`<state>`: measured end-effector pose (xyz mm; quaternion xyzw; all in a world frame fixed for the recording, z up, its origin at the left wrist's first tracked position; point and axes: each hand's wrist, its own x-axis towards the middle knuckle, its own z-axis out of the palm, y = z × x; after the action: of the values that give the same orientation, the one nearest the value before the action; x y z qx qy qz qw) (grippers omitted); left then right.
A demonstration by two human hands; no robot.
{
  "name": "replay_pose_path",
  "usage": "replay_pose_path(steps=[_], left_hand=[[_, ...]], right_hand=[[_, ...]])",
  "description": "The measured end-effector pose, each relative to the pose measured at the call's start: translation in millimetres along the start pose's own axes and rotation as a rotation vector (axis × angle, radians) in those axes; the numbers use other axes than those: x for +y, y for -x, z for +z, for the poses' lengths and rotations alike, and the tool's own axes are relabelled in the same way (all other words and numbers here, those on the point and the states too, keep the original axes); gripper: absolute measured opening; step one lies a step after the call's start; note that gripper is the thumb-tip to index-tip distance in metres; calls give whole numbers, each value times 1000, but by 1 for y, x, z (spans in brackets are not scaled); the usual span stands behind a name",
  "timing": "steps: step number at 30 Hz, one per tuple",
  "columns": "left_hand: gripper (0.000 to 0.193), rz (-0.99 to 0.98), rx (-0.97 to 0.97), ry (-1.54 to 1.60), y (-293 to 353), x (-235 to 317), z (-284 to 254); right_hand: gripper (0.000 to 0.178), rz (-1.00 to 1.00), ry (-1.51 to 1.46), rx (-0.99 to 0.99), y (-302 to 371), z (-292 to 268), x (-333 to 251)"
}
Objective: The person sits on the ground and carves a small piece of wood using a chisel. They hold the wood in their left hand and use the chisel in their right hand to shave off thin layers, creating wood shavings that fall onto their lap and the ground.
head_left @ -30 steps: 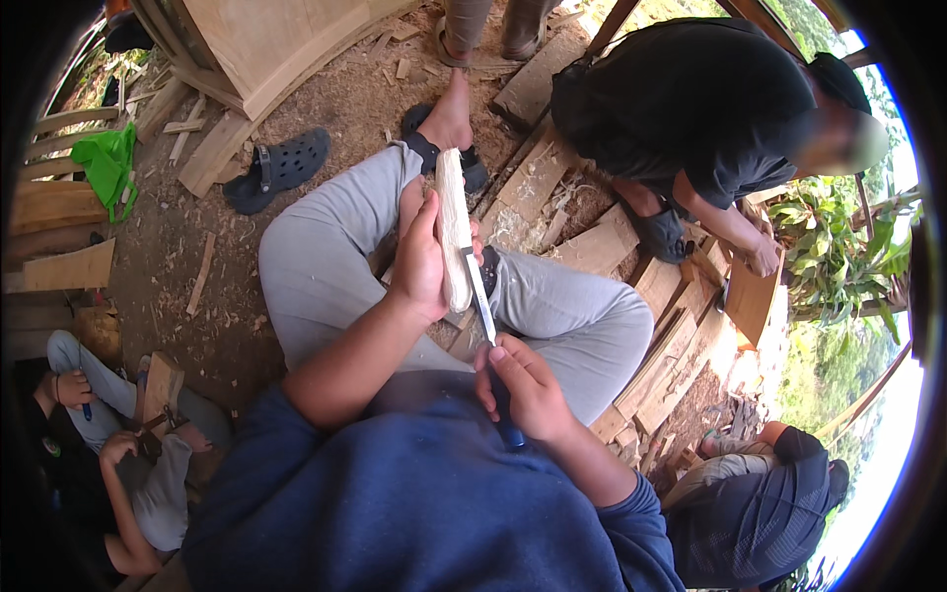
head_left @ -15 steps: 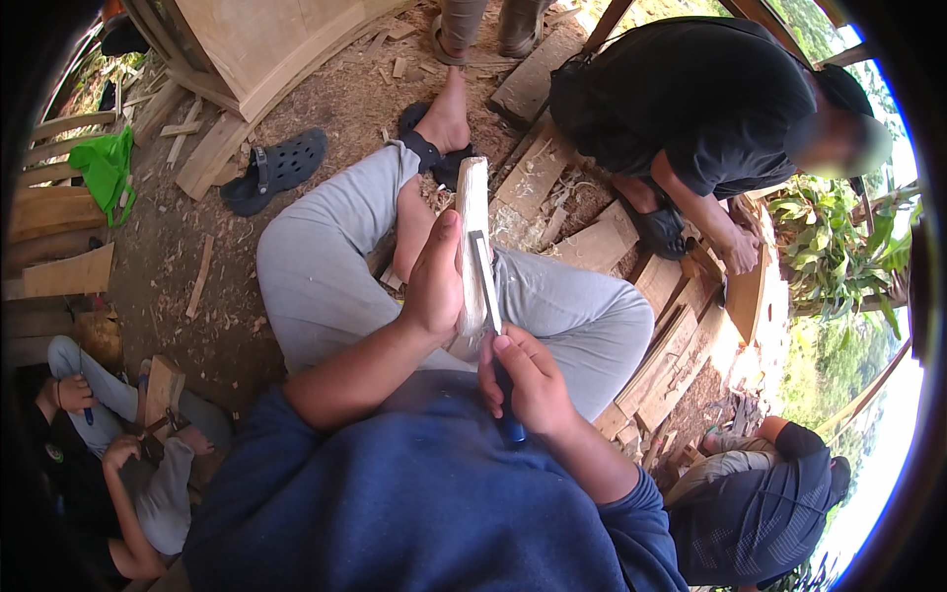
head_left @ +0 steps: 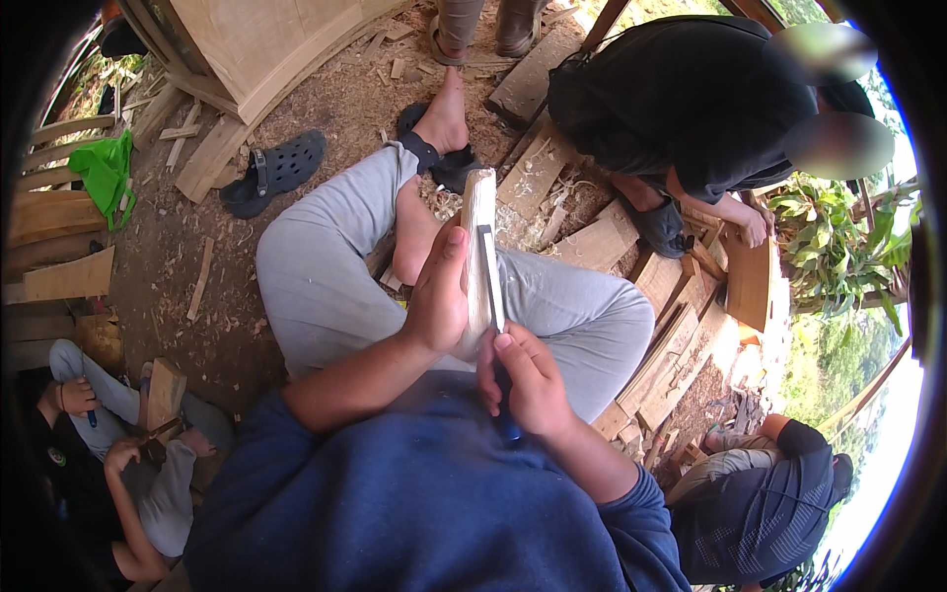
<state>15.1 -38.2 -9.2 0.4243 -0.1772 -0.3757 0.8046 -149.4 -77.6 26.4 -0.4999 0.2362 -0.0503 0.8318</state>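
Above my crossed legs, my left hand (head_left: 439, 301) grips a pale, narrow block of wood (head_left: 480, 202) from its left side, the thumb lying along it. The block stands nearly upright in the picture, its far end pointing away from me. My right hand (head_left: 530, 380) is wrapped round the blue handle of a chisel (head_left: 490, 276). The flat steel blade lies along the right part of the block, its squared tip short of the block's far end. Most of the handle is hidden by my fingers; its dark blue end (head_left: 510, 430) shows below them.
Wood shavings and offcuts (head_left: 592, 242) litter the ground ahead and right. A dark clog (head_left: 286, 170) lies left, beyond it a wooden cabinet (head_left: 266, 49) and a green bag (head_left: 102, 178). Co-workers sit at lower left and lower right; another, in black (head_left: 681, 99), bends over a board (head_left: 750, 281).
The wood block has shifted slightly toward me and to the right, with my left hand. The chisel's blade has tilted a little. At right, the co-worker's hand and board have moved slightly.
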Motion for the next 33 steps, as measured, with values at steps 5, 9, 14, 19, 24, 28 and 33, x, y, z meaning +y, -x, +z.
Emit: replay_pose_path(steps=[5,9,14,19,24,28,33], left_hand=[[56,-308,-67,144,1,-1,-15],[49,-661,-7,551,-16,-7,-33],[45,-794,9,791,-19,-30,-61],[48,-852,-19,757,-17,-41,-63],[49,-845,-183,677,-14,-40,-63],[50,-913,-187,683,-6,-20,-49],[47,-1014,-204,799,2,-9,-37]], right_hand=[[21,-77,-73,69,0,-14,-12],[17,-73,-113,130,-4,-45,-16],[17,-13,47,275,-10,-68,0],[37,-505,1204,350,-15,-43,12],[72,-692,1342,125,-22,-34,2],[73,-675,1373,99,-27,-49,-6],[75,-640,1475,156,-34,-77,-13]])
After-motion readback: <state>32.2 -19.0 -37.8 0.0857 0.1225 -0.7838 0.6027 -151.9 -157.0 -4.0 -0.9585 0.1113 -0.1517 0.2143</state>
